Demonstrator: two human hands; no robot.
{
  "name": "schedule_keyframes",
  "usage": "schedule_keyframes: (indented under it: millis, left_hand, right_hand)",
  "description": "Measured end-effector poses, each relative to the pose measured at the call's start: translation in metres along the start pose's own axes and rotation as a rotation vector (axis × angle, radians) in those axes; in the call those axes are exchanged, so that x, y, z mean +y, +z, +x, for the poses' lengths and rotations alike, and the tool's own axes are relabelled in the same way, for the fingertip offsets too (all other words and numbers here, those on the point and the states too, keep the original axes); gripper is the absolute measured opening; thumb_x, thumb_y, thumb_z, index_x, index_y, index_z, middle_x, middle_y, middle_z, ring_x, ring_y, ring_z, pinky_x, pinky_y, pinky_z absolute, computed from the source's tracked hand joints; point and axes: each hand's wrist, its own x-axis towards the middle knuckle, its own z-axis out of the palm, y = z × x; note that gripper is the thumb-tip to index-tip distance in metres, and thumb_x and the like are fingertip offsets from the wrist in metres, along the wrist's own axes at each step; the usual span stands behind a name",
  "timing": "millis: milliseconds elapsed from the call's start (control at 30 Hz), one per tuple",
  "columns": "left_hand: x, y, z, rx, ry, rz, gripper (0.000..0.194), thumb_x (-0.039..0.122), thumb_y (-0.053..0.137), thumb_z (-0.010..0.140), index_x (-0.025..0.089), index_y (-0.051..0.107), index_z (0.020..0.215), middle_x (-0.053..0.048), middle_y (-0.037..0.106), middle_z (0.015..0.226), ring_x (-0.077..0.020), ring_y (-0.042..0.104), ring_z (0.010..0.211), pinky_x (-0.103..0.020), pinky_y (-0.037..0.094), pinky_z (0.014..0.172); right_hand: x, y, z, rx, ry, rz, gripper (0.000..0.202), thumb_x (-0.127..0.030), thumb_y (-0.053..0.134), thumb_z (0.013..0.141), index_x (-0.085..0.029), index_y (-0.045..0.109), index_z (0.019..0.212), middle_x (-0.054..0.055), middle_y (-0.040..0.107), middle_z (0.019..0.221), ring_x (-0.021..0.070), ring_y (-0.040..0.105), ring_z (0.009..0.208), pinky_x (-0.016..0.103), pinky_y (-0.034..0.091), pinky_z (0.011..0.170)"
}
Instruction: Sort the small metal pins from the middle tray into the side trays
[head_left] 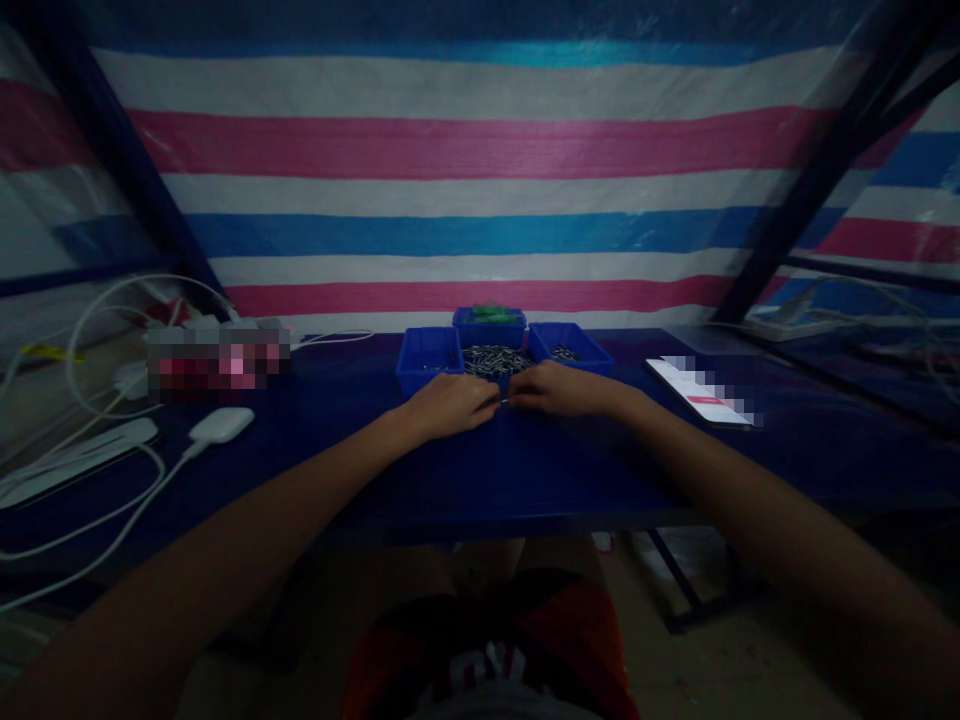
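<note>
Here, my left hand (pixel 450 402) and right hand (pixel 559 390) meet fingertip to fingertip; both curl, pinching something too small to tell; the pile of tiny metal pins (pixel 495 360) lies just at twelve o'clock, equally near both.

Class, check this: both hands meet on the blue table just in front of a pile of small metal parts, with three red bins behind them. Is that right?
Not quite: the bins are blue, not red, as the head view shows. The rest holds: left hand and right hand meet on the blue table before the metal parts.
</note>
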Motion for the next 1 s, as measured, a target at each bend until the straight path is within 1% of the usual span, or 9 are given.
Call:
schedule_keyframes:
  millis: [200, 400, 567, 633, 733, 867, 1000]
  left_hand:
    - [0.001, -0.002, -0.001, -0.017, -0.024, -0.004, 0.020, 0.027, 0.038, 0.085, 0.017, 0.055, 0.085, -0.003, 0.062, 0.080, -0.0133, 0.057, 0.069, -0.023, 0.036, 0.057]
    - [0.002, -0.003, -0.001, 0.005, -0.032, -0.017, 0.016, 0.026, 0.040, 0.083, 0.017, 0.053, 0.086, -0.003, 0.062, 0.082, -0.0135, 0.056, 0.070, -0.024, 0.035, 0.056]
    - [0.001, -0.003, -0.001, 0.016, -0.034, -0.007, 0.017, 0.026, 0.038, 0.085, 0.017, 0.052, 0.088, -0.003, 0.061, 0.083, -0.0139, 0.057, 0.071, -0.025, 0.035, 0.056]
    - [0.000, -0.002, 0.000, 0.009, -0.046, 0.009, 0.018, 0.026, 0.038, 0.086, 0.017, 0.053, 0.088, -0.004, 0.061, 0.082, -0.0145, 0.057, 0.071, -0.025, 0.035, 0.055]
    - [-0.001, 0.000, 0.000, -0.003, -0.061, 0.034, 0.019, 0.028, 0.039, 0.087, 0.016, 0.053, 0.087, -0.004, 0.062, 0.081, -0.0155, 0.058, 0.070, -0.025, 0.035, 0.054]
    - [-0.001, 0.003, 0.000, -0.016, -0.063, 0.044, 0.021, 0.030, 0.038, 0.088, 0.016, 0.054, 0.087, -0.004, 0.063, 0.080, -0.0161, 0.059, 0.070, -0.025, 0.038, 0.055]
    - [-0.002, 0.005, 0.000, -0.016, -0.057, 0.047, 0.024, 0.031, 0.038, 0.088, 0.016, 0.056, 0.091, -0.005, 0.063, 0.081, -0.0163, 0.060, 0.070, -0.025, 0.039, 0.056]
  right_hand:
    - [0.005, 0.000, -0.002, -0.010, 0.037, -0.028, 0.015, -0.022, 0.046, 0.083, -0.015, 0.059, 0.083, 0.003, 0.061, 0.072, 0.0109, 0.053, 0.061, 0.022, 0.037, 0.059]
    - [0.004, 0.000, -0.002, -0.015, 0.060, -0.014, 0.012, -0.024, 0.048, 0.081, -0.016, 0.057, 0.079, 0.000, 0.057, 0.064, 0.0099, 0.050, 0.056, 0.022, 0.035, 0.056]
    - [0.003, 0.000, -0.001, -0.016, 0.087, -0.017, 0.006, -0.022, 0.052, 0.079, -0.017, 0.055, 0.078, -0.001, 0.055, 0.063, 0.0092, 0.047, 0.055, 0.022, 0.033, 0.054]
    - [0.002, 0.000, -0.002, -0.001, 0.082, -0.024, 0.006, -0.021, 0.051, 0.079, -0.017, 0.055, 0.078, -0.001, 0.055, 0.063, 0.0091, 0.047, 0.055, 0.022, 0.033, 0.054]
    - [-0.002, -0.004, -0.002, 0.046, 0.063, -0.041, 0.010, -0.022, 0.049, 0.081, -0.016, 0.056, 0.078, 0.000, 0.056, 0.065, 0.0098, 0.048, 0.057, 0.022, 0.034, 0.056]
    - [-0.010, -0.008, -0.002, 0.107, 0.015, -0.057, 0.015, -0.026, 0.046, 0.084, -0.016, 0.057, 0.082, 0.002, 0.058, 0.071, 0.0111, 0.051, 0.062, 0.024, 0.034, 0.059]
    - [-0.015, -0.009, -0.002, 0.135, -0.001, -0.063, 0.018, -0.026, 0.044, 0.085, -0.016, 0.058, 0.084, 0.004, 0.060, 0.075, 0.0119, 0.052, 0.066, 0.024, 0.035, 0.062]
